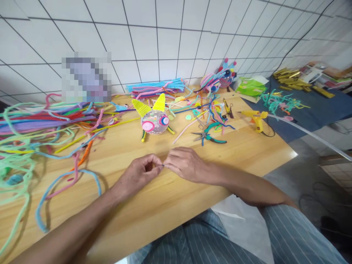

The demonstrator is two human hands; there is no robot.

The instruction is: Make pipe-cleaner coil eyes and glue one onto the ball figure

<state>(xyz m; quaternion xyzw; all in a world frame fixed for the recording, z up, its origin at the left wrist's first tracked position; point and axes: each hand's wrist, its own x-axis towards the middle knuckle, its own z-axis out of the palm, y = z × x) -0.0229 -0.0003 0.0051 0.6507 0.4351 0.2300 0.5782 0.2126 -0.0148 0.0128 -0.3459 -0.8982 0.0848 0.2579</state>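
My left hand (141, 169) and my right hand (187, 164) meet fingertip to fingertip above the front of the wooden table (165, 212). Both are closed in a pinch around a tiny dark piece (163, 165), mostly hidden by the fingers, whose kind I cannot make out. Just beyond them stands a craft animal (154, 123) with a clear round body, yellow pipe-cleaner ears, pink and blue disc eyes and yellow-tipped dark legs. Pliers (210, 138) with teal handles lie with their jaws apart to the right of it.
Pipe cleaners (49, 121) in many colours heap at the left, and a blue bundle (156, 86) lies along the wall. A yellow glue gun (255, 119) rests near the right edge. Behind it are a green packet (250, 87) and another decorated craft figure (227, 75).
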